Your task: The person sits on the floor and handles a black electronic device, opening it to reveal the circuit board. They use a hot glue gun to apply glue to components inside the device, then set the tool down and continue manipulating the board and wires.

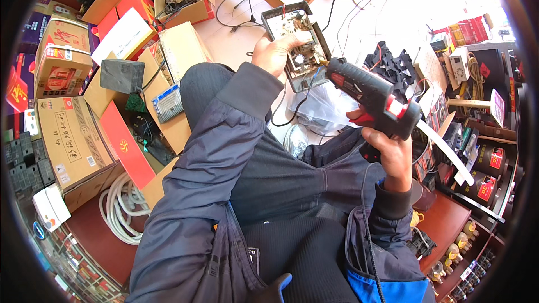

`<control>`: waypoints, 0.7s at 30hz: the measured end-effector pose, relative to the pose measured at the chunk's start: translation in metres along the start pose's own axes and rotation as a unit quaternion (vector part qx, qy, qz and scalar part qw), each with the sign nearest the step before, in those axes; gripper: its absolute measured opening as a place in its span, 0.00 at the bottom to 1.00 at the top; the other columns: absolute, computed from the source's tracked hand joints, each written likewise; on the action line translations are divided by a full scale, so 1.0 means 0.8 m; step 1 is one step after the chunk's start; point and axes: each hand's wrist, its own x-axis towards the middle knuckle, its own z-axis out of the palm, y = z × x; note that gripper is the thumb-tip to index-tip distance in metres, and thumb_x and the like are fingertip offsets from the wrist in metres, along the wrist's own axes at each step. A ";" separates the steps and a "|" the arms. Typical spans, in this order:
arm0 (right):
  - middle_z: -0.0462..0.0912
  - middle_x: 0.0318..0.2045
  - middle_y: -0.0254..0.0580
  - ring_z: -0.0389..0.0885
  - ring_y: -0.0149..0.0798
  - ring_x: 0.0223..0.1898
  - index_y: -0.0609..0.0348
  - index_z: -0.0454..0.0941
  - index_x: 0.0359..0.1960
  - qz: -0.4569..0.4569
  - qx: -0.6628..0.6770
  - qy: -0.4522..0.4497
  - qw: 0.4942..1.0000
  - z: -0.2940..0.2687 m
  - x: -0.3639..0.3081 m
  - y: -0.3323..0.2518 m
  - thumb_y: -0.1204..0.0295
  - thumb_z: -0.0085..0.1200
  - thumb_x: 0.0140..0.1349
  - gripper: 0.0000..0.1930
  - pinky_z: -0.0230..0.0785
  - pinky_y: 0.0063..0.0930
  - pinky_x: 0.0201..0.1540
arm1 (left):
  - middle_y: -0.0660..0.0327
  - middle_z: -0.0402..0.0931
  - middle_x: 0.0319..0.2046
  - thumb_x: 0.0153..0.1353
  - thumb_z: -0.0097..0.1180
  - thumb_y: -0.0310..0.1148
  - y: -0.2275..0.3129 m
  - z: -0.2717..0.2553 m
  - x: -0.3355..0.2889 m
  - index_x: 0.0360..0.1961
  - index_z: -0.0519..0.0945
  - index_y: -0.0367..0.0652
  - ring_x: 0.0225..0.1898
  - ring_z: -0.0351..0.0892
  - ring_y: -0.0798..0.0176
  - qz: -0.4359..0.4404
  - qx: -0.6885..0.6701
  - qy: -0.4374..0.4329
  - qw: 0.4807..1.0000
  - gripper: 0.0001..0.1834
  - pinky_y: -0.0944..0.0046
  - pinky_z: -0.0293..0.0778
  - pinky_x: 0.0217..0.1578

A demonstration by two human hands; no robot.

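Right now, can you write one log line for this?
left grip: open dark case | right grip: black glue gun | nozzle: near case

Case [316, 32] with the circuit board [303, 60] in it sits out front in the left hand [274, 56], glue gun [359, 83] just to its right in the right hand [393, 154], boxes [78, 140] down the left, hose coil [114, 210] nearer the body, cables [250, 22] on the floor [224, 39] farther ahead.
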 end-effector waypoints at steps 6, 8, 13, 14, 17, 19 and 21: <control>0.88 0.45 0.40 0.84 0.30 0.45 0.66 0.82 0.54 0.009 -0.043 0.015 0.999 0.009 0.000 0.016 0.83 0.60 0.60 0.19 0.75 0.27 0.50 | 0.52 0.86 0.45 0.63 0.63 0.20 0.003 0.005 -0.003 0.55 0.80 0.32 0.43 0.89 0.55 0.010 0.001 0.006 1.000 0.18 0.52 0.88 0.47; 0.88 0.43 0.38 0.83 0.29 0.43 0.66 0.82 0.53 0.011 -0.039 0.013 0.999 0.011 0.002 0.020 0.82 0.59 0.60 0.18 0.74 0.26 0.48 | 0.55 0.87 0.43 0.62 0.65 0.19 0.005 0.008 -0.005 0.52 0.82 0.33 0.40 0.89 0.59 0.005 -0.024 0.003 1.000 0.16 0.58 0.88 0.45; 0.86 0.39 0.35 0.81 0.27 0.40 0.66 0.81 0.51 0.012 -0.039 0.021 0.999 0.012 0.006 0.026 0.81 0.59 0.60 0.16 0.73 0.24 0.45 | 0.56 0.87 0.43 0.61 0.66 0.19 0.007 0.009 -0.007 0.52 0.82 0.34 0.40 0.89 0.59 -0.005 -0.017 0.014 1.000 0.17 0.58 0.88 0.45; 0.86 0.38 0.35 0.81 0.27 0.40 0.66 0.81 0.50 0.014 -0.040 0.023 0.999 0.012 0.007 0.026 0.81 0.59 0.60 0.15 0.73 0.24 0.44 | 0.56 0.87 0.43 0.61 0.66 0.20 0.007 0.009 -0.007 0.52 0.82 0.34 0.40 0.89 0.59 -0.004 -0.015 0.013 1.000 0.17 0.58 0.88 0.45; 0.86 0.38 0.35 0.81 0.28 0.40 0.65 0.81 0.51 0.019 -0.036 0.020 0.999 0.014 0.009 0.027 0.81 0.59 0.60 0.16 0.73 0.25 0.44 | 0.56 0.87 0.43 0.61 0.67 0.20 0.007 0.007 -0.005 0.51 0.83 0.34 0.40 0.89 0.59 -0.007 -0.020 0.004 1.000 0.17 0.59 0.87 0.45; 0.86 0.38 0.36 0.81 0.28 0.40 0.66 0.81 0.51 0.011 -0.037 0.018 0.999 0.015 0.010 0.027 0.81 0.59 0.60 0.16 0.73 0.25 0.45 | 0.56 0.88 0.42 0.61 0.67 0.21 0.006 0.007 -0.004 0.51 0.83 0.34 0.40 0.89 0.59 -0.006 -0.014 0.008 1.000 0.16 0.59 0.87 0.45; 0.86 0.37 0.37 0.81 0.29 0.40 0.67 0.80 0.51 0.008 -0.042 0.019 0.999 0.016 0.010 0.026 0.81 0.59 0.60 0.16 0.73 0.26 0.45 | 0.56 0.88 0.42 0.61 0.68 0.21 0.006 0.006 -0.004 0.51 0.84 0.34 0.40 0.89 0.59 -0.005 -0.013 0.009 1.000 0.16 0.59 0.87 0.45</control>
